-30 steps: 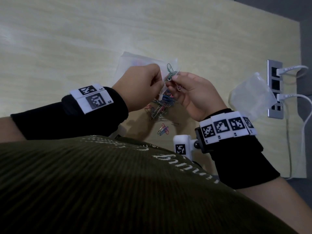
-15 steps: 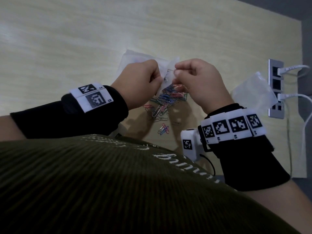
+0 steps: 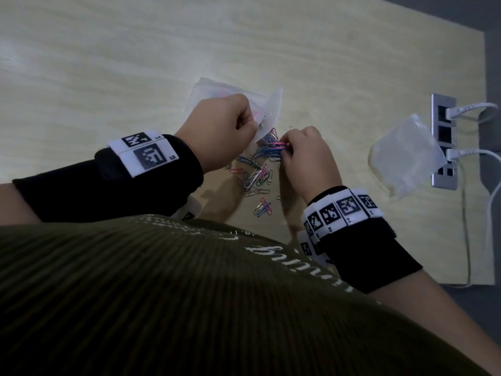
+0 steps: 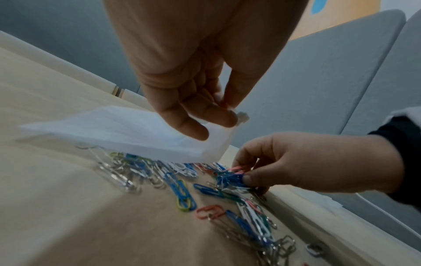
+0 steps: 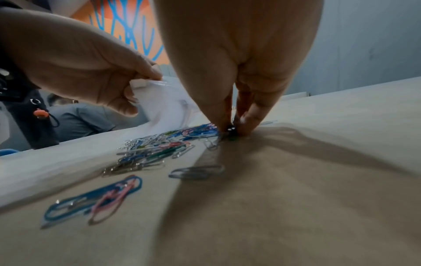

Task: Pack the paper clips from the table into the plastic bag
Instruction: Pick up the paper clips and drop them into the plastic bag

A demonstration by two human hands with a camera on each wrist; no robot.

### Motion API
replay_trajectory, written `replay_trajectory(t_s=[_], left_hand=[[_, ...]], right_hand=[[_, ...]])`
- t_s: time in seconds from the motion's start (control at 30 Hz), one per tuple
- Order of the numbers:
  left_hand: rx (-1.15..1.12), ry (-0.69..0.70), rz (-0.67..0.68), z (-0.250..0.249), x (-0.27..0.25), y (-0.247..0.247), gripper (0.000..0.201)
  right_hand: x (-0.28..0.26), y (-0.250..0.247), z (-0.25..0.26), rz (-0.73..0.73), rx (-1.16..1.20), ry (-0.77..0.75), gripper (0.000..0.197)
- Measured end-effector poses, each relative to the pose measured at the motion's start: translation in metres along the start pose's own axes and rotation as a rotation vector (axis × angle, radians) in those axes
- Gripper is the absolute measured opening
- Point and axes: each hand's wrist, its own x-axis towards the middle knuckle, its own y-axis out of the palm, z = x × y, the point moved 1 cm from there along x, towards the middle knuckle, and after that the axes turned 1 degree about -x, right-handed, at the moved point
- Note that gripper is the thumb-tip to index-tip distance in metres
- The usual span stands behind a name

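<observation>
A heap of coloured and silver paper clips (image 3: 257, 177) lies on the wooden table (image 3: 108, 63) close to my body. My left hand (image 3: 250, 126) pinches the mouth edge of a clear plastic bag (image 3: 269, 109) and holds it lifted just above the heap's far side. In the left wrist view the bag (image 4: 114, 131) slopes down to the table, with some clips showing under it. My right hand (image 3: 286, 147) is down on the heap, its fingertips pinching a bunch of pink and blue clips (image 4: 230, 172). In the right wrist view those fingertips (image 5: 248, 118) press onto the table.
A second, crumpled clear bag (image 3: 404, 156) lies to the right, beside a metal socket strip (image 3: 444, 142) with two white cables (image 3: 488, 164) plugged in. The table's right edge is just past the strip. A few stray clips (image 3: 263, 208) lie nearest my body.
My right hand carried clips up to the bag's mouth, then dropped back down onto the heap and pinched more. The left hand stayed on the bag.
</observation>
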Motion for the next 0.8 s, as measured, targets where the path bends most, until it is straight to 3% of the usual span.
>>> replay_trajectory(t_s=[0.2,0.43,0.67,0.8], left_hand=[[-0.009,-0.006,-0.007,0.000,0.002,-0.002,0.013],[-0.010,-0.012,-0.020,0.001,0.002,-0.001,0.012],[-0.027,-0.004,0.000,0.000,0.001,0.002,0.012],[-0.022,0.020,0.002,-0.001,0.000,0.004,0.010]], right_hand=[[0.005,-0.010,-0.008,-0.005,0.100,0.084,0.013],[0.008,-0.032,-0.009,0.032,0.626,0.255,0.016],[0.007,-0.050,0.020,0.165,1.420,0.389,0.008],[0.008,-0.046,0.034,0.245,1.496,0.460,0.005]])
